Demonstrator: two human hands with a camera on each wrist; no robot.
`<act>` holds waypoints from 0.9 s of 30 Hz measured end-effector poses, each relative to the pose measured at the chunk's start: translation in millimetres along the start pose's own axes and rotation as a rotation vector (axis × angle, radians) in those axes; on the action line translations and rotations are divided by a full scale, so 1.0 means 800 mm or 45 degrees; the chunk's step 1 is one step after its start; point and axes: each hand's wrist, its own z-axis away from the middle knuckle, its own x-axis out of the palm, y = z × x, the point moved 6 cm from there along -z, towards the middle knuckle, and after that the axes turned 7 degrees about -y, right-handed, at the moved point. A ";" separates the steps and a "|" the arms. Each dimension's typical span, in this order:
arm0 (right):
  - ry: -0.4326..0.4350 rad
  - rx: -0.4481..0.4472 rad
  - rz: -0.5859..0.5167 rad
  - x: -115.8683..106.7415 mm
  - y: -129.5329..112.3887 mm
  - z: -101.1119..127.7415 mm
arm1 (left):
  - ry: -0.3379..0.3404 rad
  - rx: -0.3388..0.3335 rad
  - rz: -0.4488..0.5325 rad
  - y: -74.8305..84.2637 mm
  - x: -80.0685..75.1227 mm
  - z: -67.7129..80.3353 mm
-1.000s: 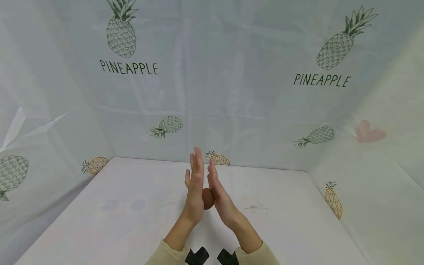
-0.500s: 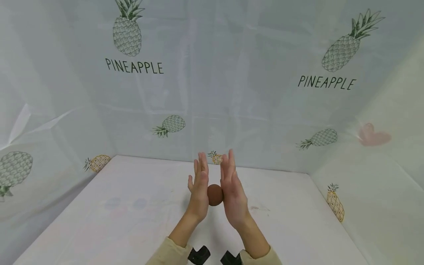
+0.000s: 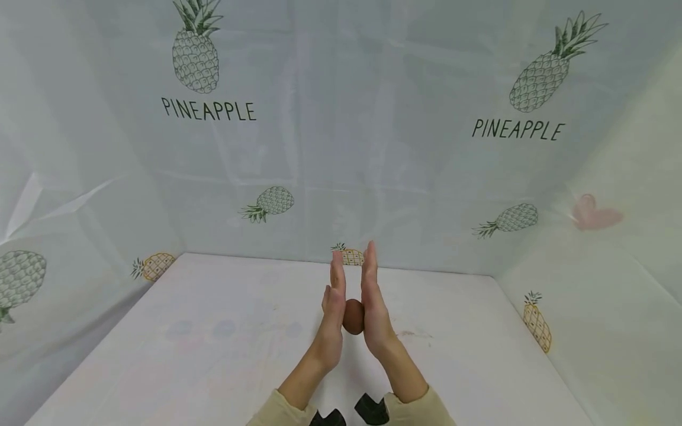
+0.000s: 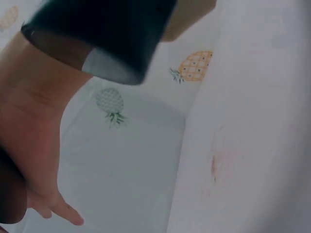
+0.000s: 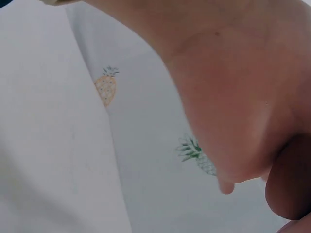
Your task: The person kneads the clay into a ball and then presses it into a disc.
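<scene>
A smooth brown ball (image 3: pixel 354 318), slightly longer than wide, sits between two facing palms in the head view. My left hand (image 3: pixel 333 313) stands on its left side, fingers straight and pointing away from me. On the other side, the straight-fingered right hand (image 3: pixel 376 316) presses its palm against the ball. The right wrist view shows the left hand (image 5: pixel 238 97) above part of the brown ball (image 5: pixel 291 179). In the left wrist view the right hand (image 4: pixel 34 121) reaches down along the left edge, and the ball (image 4: pixel 10 199) is cut off at the corner.
Below the hands lies a white tabletop (image 3: pixel 458 355) with faint stains (image 3: pixel 412 334). A pale curtain (image 3: pixel 341 148) printed with pineapples encloses its back and sides. Black wrist devices (image 3: pixel 373 409) sit at both beige cuffs.
The left hand has shifted right. The right hand has moved right overall, its palm turning edge-on again since half a second ago. The ball has travelled right between the palms and looks slightly longer.
</scene>
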 end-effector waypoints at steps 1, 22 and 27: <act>0.001 0.016 0.004 0.002 0.002 0.000 | 0.010 0.009 0.012 0.001 -0.001 0.000; 0.192 0.219 0.097 0.011 0.011 0.002 | 0.124 0.015 0.078 0.012 -0.010 -0.004; 0.210 0.194 0.081 0.006 0.011 0.001 | 0.141 0.033 0.058 0.013 -0.020 -0.003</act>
